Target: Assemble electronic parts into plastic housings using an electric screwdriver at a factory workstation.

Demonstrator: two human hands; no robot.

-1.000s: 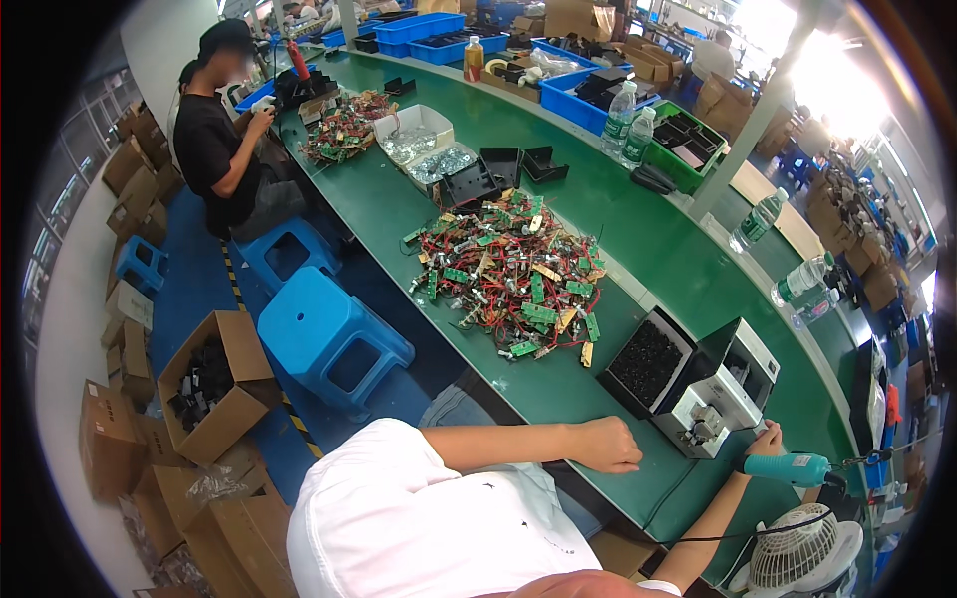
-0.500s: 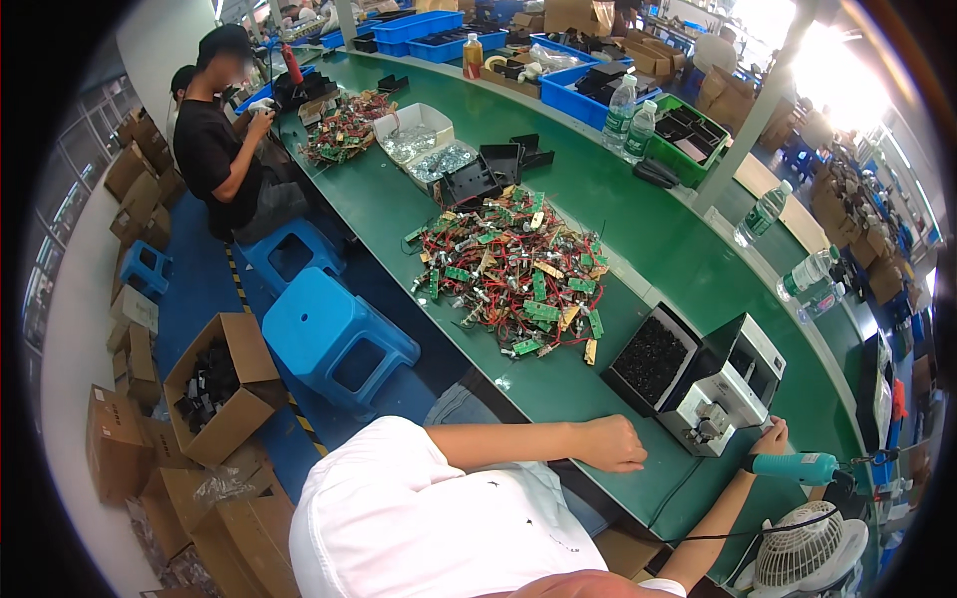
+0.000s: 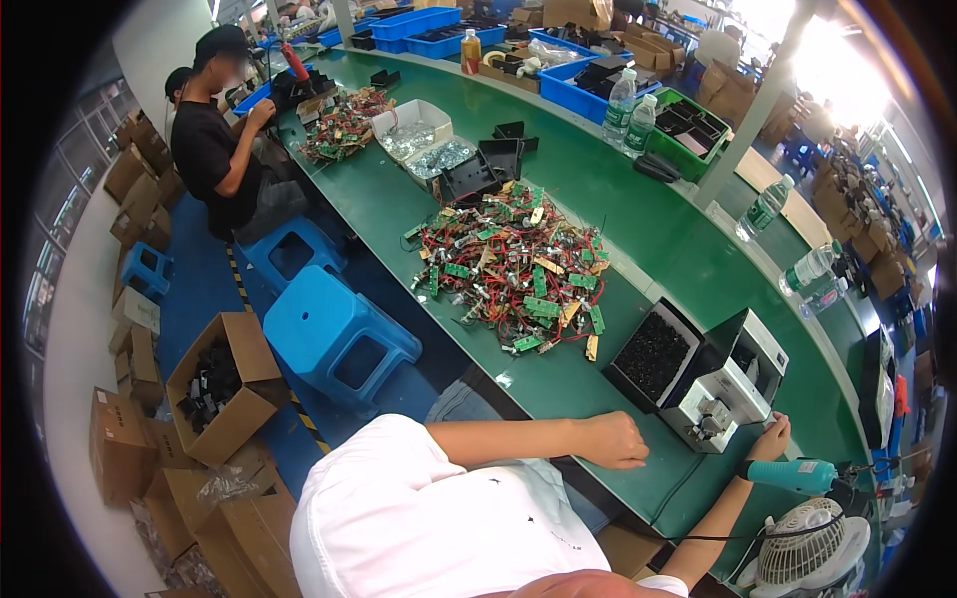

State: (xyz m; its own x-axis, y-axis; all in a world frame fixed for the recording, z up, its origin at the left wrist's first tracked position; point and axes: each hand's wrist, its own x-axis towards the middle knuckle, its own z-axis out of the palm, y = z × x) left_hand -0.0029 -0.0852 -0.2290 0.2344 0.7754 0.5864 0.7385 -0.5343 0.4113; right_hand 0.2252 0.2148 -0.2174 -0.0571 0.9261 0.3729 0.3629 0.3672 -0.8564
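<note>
My left hand [image 3: 613, 441] rests on the green tabletop as a closed fist, just in front of a black tray [image 3: 650, 354] of small dark parts. Whatever it may hold is hidden. On the far side of a white and black box-shaped machine [image 3: 726, 394], my right hand [image 3: 770, 439] is against or very close to its side; its fingers are partly hidden. A teal powered screwdriver [image 3: 793, 474] hangs by my right wrist. Beyond the tray lies a heap of green circuit boards with red wires [image 3: 518, 269].
A white fan [image 3: 805, 548] stands at the lower right, with a black cable across my right forearm. Black plastic housings [image 3: 474, 177] and an open white box [image 3: 411, 140] lie behind the heap. Bottles [image 3: 620, 105] line the far edge. A co-worker [image 3: 214, 140] and blue stools [image 3: 334, 334] are left.
My hands stay in nearly the same places; the view shifts slightly. The co-worker's hands at the far left have moved a little.
</note>
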